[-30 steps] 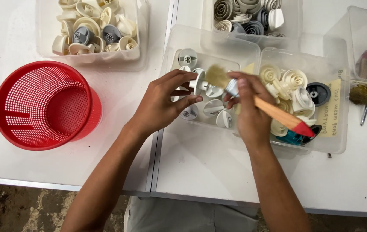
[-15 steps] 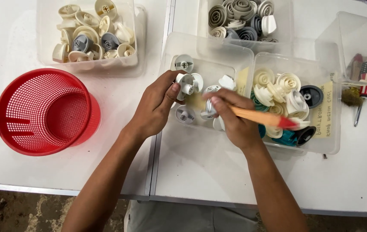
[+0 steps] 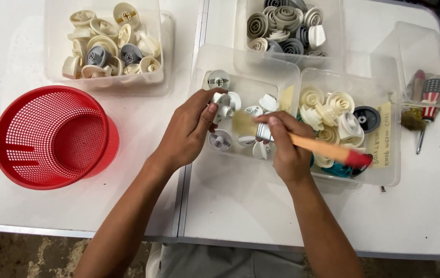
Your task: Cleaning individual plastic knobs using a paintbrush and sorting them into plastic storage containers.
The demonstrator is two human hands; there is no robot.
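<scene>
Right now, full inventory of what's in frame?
strainer: one, red, left on table.
bin of knobs: one, clear; cream and grey knobs; top left.
bin of coils: one, clear; grey and white; top centre.
middle bin: one, clear, white knobs, under the hands.
right bin: one, clear, cream knobs, one black.
screwdriver: one, far right.
table: white.
left hand: on a white knob.
right hand: grips brush, orange handle.
</scene>
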